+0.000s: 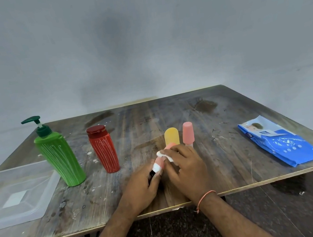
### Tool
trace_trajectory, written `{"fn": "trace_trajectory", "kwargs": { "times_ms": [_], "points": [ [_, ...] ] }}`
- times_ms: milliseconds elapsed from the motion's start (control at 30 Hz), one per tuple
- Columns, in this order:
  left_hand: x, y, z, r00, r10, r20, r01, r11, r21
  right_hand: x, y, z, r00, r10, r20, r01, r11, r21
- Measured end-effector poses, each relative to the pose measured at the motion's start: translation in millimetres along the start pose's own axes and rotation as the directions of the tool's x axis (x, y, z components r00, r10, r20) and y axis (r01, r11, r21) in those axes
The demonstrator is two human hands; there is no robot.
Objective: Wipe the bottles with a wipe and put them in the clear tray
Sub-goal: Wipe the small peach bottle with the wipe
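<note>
My left hand grips the base of a small pink-capped bottle, tilted over the table's middle. My right hand holds a white wipe pressed against the bottle's cap end. Behind my hands stand a yellow-capped bottle and another pink-capped bottle. A red bottle and a green pump bottle stand to the left. The clear tray lies at the table's left edge with nothing in it.
A blue pack of wipes lies at the right on the wooden table. A grey wall rises behind the table. The front edge of the table runs under my forearms, with dark floor below.
</note>
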State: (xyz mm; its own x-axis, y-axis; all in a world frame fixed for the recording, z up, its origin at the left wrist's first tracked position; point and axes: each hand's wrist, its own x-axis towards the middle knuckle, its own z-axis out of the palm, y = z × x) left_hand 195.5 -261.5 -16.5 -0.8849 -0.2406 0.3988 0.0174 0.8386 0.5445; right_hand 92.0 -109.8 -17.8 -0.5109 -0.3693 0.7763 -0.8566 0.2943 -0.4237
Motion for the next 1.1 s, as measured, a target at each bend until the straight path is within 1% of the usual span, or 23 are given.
{"fn": "trace_trajectory", "kwargs": {
  "times_ms": [133, 233, 333, 400, 467, 567, 633, 700, 767, 867, 1000, 1100],
  "points": [
    [0.7, -0.9, 1.3, 1.0, -0.011, 0.019, 0.009, 0.998, 0.062, 4.1, 3.7, -3.6, 0.98, 0.189, -0.06, -0.188, 0.982, 0.028],
    [0.0, -2.0, 2.5, 1.0, -0.017, 0.026, 0.014, 0.997, 0.081, 5.1, 3.4, -3.1, 0.968, 0.239, -0.075, -0.237, 0.971, 0.026],
    [-0.5, -0.4, 1.6, 1.0, -0.015, 0.007, 0.015, 0.999, 0.046, 4.6, 3.2, -4.1, 0.984, 0.176, -0.007, -0.175, 0.982, 0.068],
    [-0.7, 0.8, -0.3, 1.0, 0.007, 0.001, -0.007, 1.0, 0.004, 3.2, 2.0, -4.1, 0.995, 0.081, 0.06, -0.089, 0.987, 0.135],
    [-0.5, 1.0, -1.1, 1.0, 0.018, -0.006, -0.018, 0.999, -0.039, 0.8, -0.3, -2.3, 0.993, -0.026, 0.113, 0.008, 0.987, 0.159],
    [-0.4, 1.2, -0.8, 1.0, -0.009, -0.022, 0.008, 0.997, -0.07, -2.8, -3.1, 1.7, 0.983, -0.128, 0.131, 0.12, 0.99, 0.069],
    [-0.1, 1.2, -0.8, 1.0, -0.017, -0.021, 0.016, 0.998, -0.063, -2.4, -3.7, 1.5, 0.988, -0.123, 0.098, 0.121, 0.992, 0.027],
    [0.2, 0.7, -1.4, 1.0, -0.017, -0.018, 0.016, 0.999, -0.045, -0.9, -2.8, -0.2, 0.997, -0.064, 0.04, 0.063, 0.998, 0.032],
    [-0.1, 0.7, -1.9, 1.0, -0.028, -0.004, 0.028, 0.999, -0.028, 1.8, 0.6, -2.2, 0.999, 0.041, -0.014, -0.04, 0.998, 0.057],
    [-0.5, -0.8, -1.7, 0.999, -0.049, 0.019, 0.05, 0.999, -0.019, 4.1, 6.7, -2.4, 0.98, 0.192, -0.052, -0.185, 0.976, 0.111],
    [0.3, -3.3, -1.1, 0.999, -0.044, 0.02, 0.044, 0.999, -0.022, 4.9, 9.6, 0.0, 0.95, 0.287, -0.122, -0.267, 0.951, 0.154],
    [-0.1, -3.4, -0.9, 0.999, -0.05, 0.019, 0.051, 0.999, -0.009, 6.8, 11.1, 1.2, 0.912, 0.379, -0.153, -0.346, 0.916, 0.204]
  ]
}}
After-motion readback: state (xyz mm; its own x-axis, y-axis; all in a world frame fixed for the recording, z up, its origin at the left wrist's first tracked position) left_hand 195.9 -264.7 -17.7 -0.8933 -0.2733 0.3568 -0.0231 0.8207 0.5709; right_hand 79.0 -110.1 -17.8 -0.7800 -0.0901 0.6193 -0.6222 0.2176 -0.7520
